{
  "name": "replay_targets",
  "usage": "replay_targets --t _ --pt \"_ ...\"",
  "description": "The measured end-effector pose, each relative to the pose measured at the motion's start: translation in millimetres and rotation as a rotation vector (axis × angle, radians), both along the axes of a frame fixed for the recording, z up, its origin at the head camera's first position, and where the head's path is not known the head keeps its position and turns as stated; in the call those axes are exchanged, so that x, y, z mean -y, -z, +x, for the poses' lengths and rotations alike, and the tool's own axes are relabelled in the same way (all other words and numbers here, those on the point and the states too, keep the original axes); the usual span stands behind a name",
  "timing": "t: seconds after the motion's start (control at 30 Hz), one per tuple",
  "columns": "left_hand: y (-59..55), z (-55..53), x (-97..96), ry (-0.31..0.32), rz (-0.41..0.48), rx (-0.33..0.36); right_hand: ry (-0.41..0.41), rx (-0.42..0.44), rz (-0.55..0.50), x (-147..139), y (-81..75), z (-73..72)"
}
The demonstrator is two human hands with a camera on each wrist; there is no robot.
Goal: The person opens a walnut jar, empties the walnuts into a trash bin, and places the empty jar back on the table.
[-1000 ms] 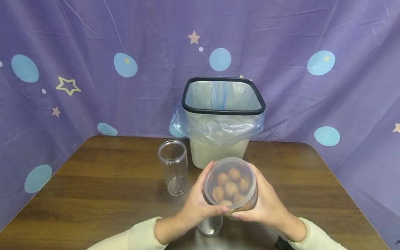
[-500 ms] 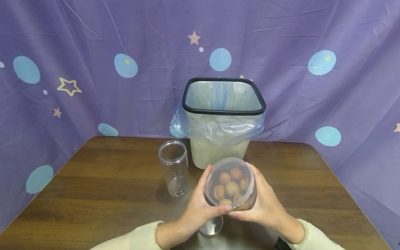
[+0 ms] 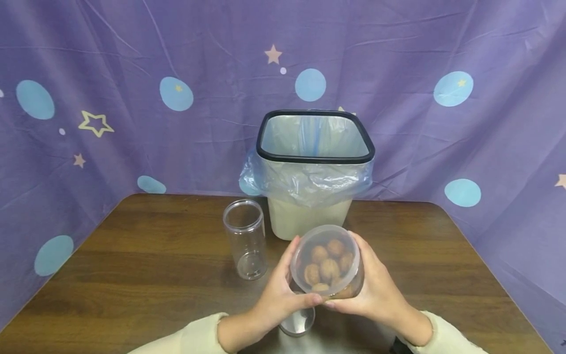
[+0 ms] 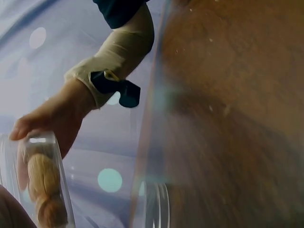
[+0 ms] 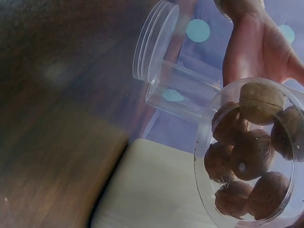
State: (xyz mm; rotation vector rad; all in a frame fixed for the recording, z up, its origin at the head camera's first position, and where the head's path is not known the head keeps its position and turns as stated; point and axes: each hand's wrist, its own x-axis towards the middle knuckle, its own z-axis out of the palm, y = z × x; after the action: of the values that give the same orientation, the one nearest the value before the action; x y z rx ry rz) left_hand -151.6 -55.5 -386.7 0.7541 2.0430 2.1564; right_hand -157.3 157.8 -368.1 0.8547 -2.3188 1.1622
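Grips lidded jar [image 3: 326, 256] of walnuts [image 3: 329, 270] with left hand [image 3: 282, 291] and right hand [image 3: 377, 287] clamped on opposite sides. Holds it above table [image 3: 155, 260], right of clear jar [image 3: 245, 241].

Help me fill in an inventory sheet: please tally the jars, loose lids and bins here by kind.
Jars: 2, the empty jar and the walnut jar
Loose lid: 1
Bin: 1
Total: 4
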Motion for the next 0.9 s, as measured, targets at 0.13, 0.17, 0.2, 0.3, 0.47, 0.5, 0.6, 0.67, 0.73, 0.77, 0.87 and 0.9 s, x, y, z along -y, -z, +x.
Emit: replay_targets --t 0.13,0.17,0.2,0.3,0.47,0.5,0.6,0.67,0.73,0.77,0.87,0.9 --pt "3.8 -4.6 4.8 0.056 0.047 -0.071 -0.011 0.007 -0.008 -2 0.8 -0.8" --pt "4.7 -6.5 5.9 0.072 0.059 -0.083 -0.017 0.009 -0.009 -3 1.0 -1.2" --pt "5.5 -8.7 7.3 0.088 0.069 -0.098 -0.023 0.016 -0.014 -4 0.8 -1.3" --pt "6.9 -15.8 12.1 0.131 0.08 -0.13 -0.065 0.047 -0.027 -8 -0.3 -1.7" --pt "7.8 -32.3 21.4 0.24 0.079 -0.21 -0.137 0.077 -0.04 -13 -2.2 -1.5" --pt "7.7 -36.5 22.9 0.268 0.069 -0.243 -0.148 0.079 -0.044 -14 -2.4 -1.5" --pt "6.9 -49.9 26.9 0.349 0.024 -0.34 -0.203 0.087 -0.063 -16 -2.6 -2.1" --pt "6.2 -58.3 29.3 0.401 -0.007 -0.381 -0.246 0.089 -0.073 -17 -2.4 -2.8" --pt "5.4 -65.2 31.3 0.462 -0.03 -0.392 -0.292 0.09 -0.078 -17 -2.2 -3.4" --pt "5.0 -67.9 32.1 0.491 -0.039 -0.39 -0.307 0.09 -0.077 -17 -2.0 -3.6" --pt "3.3 -73.4 32.5 0.567 -0.059 -0.39 -0.357 0.072 -0.08 -18 -1.6 -4.4" --pt "2.6 -74.5 32.1 0.586 -0.065 -0.389 -0.374 0.064 -0.083 -18 -1.6 -4.8"
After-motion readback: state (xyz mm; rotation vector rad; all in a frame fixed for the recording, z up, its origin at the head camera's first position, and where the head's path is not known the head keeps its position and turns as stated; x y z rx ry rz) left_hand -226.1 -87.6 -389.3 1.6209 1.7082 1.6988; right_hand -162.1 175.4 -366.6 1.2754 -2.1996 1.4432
